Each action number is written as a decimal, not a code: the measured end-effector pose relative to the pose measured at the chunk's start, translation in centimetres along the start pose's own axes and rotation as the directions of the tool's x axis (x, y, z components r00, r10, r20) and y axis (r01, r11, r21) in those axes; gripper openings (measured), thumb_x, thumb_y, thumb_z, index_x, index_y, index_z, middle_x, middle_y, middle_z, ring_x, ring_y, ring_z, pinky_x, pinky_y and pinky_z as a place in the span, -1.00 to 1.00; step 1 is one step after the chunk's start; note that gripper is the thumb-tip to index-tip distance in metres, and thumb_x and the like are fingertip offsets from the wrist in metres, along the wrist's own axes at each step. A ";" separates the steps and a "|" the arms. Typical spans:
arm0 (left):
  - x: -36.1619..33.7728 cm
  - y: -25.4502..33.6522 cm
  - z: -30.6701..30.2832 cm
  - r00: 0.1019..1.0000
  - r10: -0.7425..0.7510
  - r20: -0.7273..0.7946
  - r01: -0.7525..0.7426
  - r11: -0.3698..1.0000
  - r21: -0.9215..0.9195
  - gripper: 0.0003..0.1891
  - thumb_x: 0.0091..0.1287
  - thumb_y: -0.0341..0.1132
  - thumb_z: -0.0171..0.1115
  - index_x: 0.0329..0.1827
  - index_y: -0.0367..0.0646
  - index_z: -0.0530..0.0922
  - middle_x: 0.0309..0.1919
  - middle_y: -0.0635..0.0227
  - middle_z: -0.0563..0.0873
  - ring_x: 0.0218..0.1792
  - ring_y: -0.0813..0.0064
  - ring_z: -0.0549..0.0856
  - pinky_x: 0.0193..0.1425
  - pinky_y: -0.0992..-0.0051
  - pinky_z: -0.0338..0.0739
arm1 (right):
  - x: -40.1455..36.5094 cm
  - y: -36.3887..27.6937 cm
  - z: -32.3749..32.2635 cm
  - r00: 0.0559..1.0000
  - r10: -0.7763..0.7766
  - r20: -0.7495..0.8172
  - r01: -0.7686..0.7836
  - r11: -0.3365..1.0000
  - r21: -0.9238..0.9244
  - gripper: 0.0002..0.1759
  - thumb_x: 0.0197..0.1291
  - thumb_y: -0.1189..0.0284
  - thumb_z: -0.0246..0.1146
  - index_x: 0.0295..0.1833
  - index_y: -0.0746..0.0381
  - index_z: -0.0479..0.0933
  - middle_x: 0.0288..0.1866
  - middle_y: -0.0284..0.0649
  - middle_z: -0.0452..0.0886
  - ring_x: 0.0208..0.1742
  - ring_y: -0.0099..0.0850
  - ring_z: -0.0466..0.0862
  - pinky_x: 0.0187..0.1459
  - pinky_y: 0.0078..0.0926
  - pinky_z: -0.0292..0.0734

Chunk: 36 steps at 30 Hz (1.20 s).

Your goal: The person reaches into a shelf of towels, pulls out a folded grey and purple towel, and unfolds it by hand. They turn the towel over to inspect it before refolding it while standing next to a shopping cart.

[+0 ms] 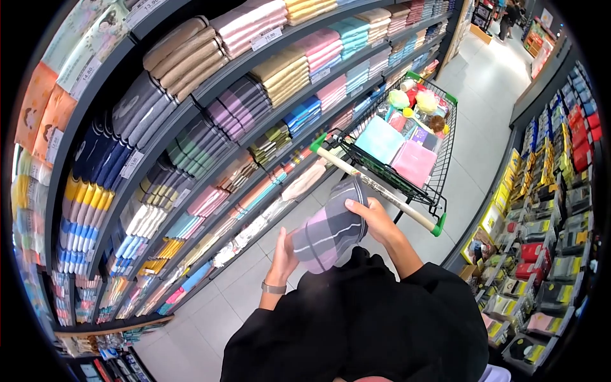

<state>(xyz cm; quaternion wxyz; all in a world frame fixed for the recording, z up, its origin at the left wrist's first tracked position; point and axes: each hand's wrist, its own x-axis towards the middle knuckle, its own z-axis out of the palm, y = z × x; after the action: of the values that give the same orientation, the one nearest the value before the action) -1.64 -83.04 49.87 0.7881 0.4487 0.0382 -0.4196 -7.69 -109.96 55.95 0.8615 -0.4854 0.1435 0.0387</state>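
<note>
A folded plaid towel (pixel 331 226) in grey, purple and white is held in front of my body. My right hand (pixel 375 219) grips its right end, thumb on top. At the towel's left end, my left hand (pixel 284 254) has its fingers stretched upward and its palm against or close to the edge. Just beyond the towel stands a shopping cart (pixel 382 184) with a pale handle and green corners. Inside it lie a light blue folded item (pixel 380 138), a pink folded item (pixel 414 162) and several colourful things.
Shelves (pixel 219 83) of folded towels run along the left. Packaged goods (pixel 534 254) hang on the right. A tiled aisle (pixel 474 95) stretches ahead beside the cart, with a person (pixel 509 18) far off at the top right.
</note>
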 end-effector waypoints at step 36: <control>0.1 1.8 4.2 0.891 0.447 -0.079 -0.396 0.850 0.348 -0.55 0.41 -0.43 0.25 0.34 -0.29 0.42 0.17 0.31 0.63 0.17 0.47 0.61 0.32 0.44 0.44 | -2.6 0.3 0.3 0.963 -0.269 0.006 0.268 0.957 -0.110 -0.68 0.47 0.38 0.17 0.17 0.37 0.54 -0.04 -0.35 0.66 -0.05 -0.63 0.60 0.01 -0.59 0.52</control>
<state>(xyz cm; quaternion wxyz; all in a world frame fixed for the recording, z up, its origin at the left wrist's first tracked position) -1.66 -85.75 53.48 0.7715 0.6001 -0.0688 -0.1998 -10.14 -109.38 56.61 0.8300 -0.5474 0.0780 -0.0730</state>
